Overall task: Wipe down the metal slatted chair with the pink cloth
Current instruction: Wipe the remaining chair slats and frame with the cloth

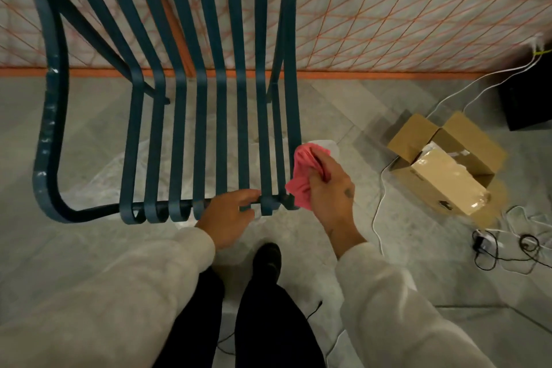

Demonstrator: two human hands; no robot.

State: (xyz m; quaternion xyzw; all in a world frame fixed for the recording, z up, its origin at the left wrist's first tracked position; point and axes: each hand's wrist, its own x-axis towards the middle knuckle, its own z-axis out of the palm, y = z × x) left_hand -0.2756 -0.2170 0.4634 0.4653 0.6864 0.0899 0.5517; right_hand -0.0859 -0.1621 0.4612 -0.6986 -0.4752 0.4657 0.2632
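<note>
A dark blue metal slatted chair stands in front of me, its seat slats running toward me and curling under at the front edge. My left hand grips the front rail of the seat, fingers wrapped over a slat end. My right hand is shut on a bunched pink cloth, pressed against the front right corner of the seat, beside the outermost slat.
An open cardboard box sits on the stone floor at the right, with white and black cables trailing around it. An orange rope net hangs behind the chair. My black shoe is under the seat's front edge.
</note>
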